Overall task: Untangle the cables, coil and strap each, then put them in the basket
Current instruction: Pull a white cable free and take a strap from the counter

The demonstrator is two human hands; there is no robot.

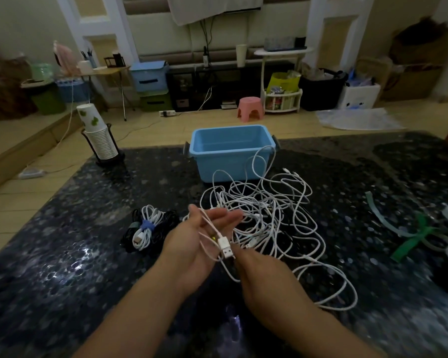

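Note:
A tangle of white cables (269,215) sprawls on the dark speckled table (62,267), in front of the empty blue basket (230,151). My left hand (194,241) lies palm up with straight fingers, and loops of one white cable run across the palm. A white USB plug (225,248) sits at the heel of that palm. My right hand (259,275) is just right of the plug and pinches the cable below it. Left of my hands lie coiled cables (146,229), white and black, the white coil bound with a blue strap.
Green and pale straps (409,236) lie at the table's right edge beside a white object. A stack of paper cups (98,136) in a black holder stands at the table's far left corner. Beyond the table are floor, a pink stool and storage bins.

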